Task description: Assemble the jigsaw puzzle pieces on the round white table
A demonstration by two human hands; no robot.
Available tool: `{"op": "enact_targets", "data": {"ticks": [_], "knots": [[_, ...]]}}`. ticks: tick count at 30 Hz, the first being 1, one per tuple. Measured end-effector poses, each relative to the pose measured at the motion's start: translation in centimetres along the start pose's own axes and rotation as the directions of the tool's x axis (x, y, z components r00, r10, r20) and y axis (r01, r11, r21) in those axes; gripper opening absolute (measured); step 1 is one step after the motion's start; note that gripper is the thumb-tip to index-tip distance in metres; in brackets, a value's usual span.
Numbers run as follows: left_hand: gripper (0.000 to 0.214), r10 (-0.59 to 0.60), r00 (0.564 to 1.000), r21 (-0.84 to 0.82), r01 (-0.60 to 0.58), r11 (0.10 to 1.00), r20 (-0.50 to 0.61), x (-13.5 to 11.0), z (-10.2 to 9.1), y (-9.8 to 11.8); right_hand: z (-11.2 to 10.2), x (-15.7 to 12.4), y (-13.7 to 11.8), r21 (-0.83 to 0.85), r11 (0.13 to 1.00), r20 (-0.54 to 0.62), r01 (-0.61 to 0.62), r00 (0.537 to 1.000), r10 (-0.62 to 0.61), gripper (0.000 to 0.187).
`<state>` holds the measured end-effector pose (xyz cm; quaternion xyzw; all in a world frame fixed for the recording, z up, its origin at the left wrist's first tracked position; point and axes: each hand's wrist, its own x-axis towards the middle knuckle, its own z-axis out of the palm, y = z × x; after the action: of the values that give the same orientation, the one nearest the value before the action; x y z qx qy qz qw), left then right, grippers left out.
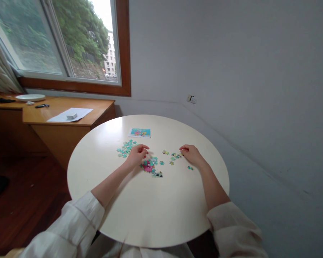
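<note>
My left hand hovers between a pile of loose turquoise puzzle pieces and a partly joined jigsaw puzzle. Its index finger and thumb are apart, with nothing visible between them. The joined part shows a pink figure and a pale green-blue figure. My right hand is at a small group of yellow and green puzzle pieces, its fingers bent together on a puzzle piece at their tips. A single turquoise piece lies just right of the joined part. More pieces lie below my right hand.
A printed picture card lies toward the back of the round white table. Left of it stands a wooden desk with a paper sheet, a small white box and a white plate. Walls rise behind and right.
</note>
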<state>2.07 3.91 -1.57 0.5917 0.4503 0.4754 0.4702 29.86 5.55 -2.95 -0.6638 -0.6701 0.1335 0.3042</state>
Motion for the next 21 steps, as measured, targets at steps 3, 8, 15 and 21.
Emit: {"op": "enact_targets", "data": {"ticks": [3, 8, 15, 21], "knots": [[0.018, 0.008, 1.000, -0.006, -0.008, 1.000, -0.003, -0.01, -0.02, 0.04, -0.36, -0.34, 0.01, -0.059, 0.996, 0.110, 0.068, 0.992, -0.061, 0.023], [0.018, -0.002, 1.000, -0.007, 0.002, 1.000, -0.008, -0.02, -0.09, 0.29, -0.68, -0.63, -0.10, -0.167, 0.983, 0.164, 0.075, 0.985, -0.047, 0.023], [0.017, 0.001, 1.000, -0.021, -0.001, 1.000, -0.013, 0.02, -0.25, 0.41, -0.83, -0.67, -0.20, -0.211, 0.973, 0.200, 0.089, 0.979, -0.046, 0.023], [0.017, -0.003, 1.000, -0.019, 0.003, 1.000, -0.011, 0.04, -0.39, 0.49, -0.68, -0.46, 0.21, -0.223, 0.970, 0.217, 0.101, 0.975, -0.052, 0.020]]}}
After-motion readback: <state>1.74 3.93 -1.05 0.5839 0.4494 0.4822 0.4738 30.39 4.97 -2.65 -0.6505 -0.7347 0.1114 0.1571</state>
